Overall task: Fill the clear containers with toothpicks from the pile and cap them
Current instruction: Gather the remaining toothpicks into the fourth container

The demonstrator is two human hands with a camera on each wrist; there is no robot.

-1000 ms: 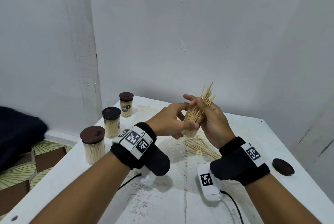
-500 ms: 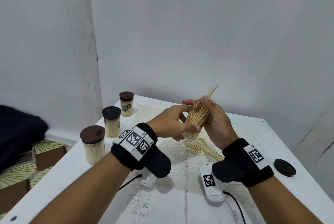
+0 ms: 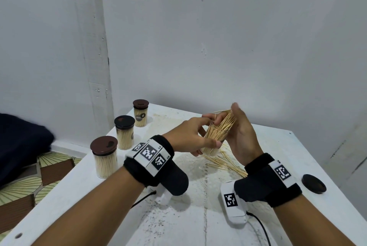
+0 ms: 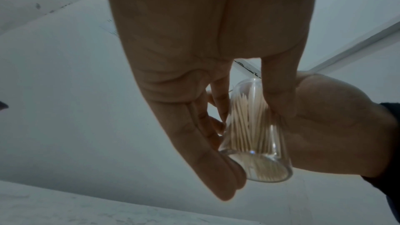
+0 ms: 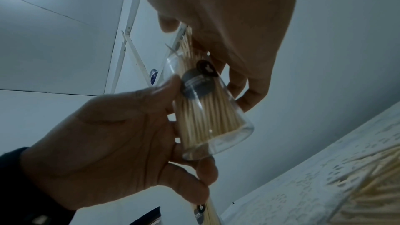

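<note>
- Head view: the left hand (image 3: 190,136) grips a tilted clear jar (image 3: 215,142) above the tabletop (image 3: 198,226); the right hand (image 3: 241,136) cups its mouth, fingers curled on the toothpicks (image 3: 226,124) sticking out.
- Only the right wrist view shows the jar's dark label (image 5: 198,83).
- Left wrist view shows its clear base (image 4: 266,167).
- Loose pile (image 3: 224,163) lies under the hands, partly hidden.
- Three capped jars (image 3: 104,158) stand left; a cap (image 3: 313,183) lies right.
</note>
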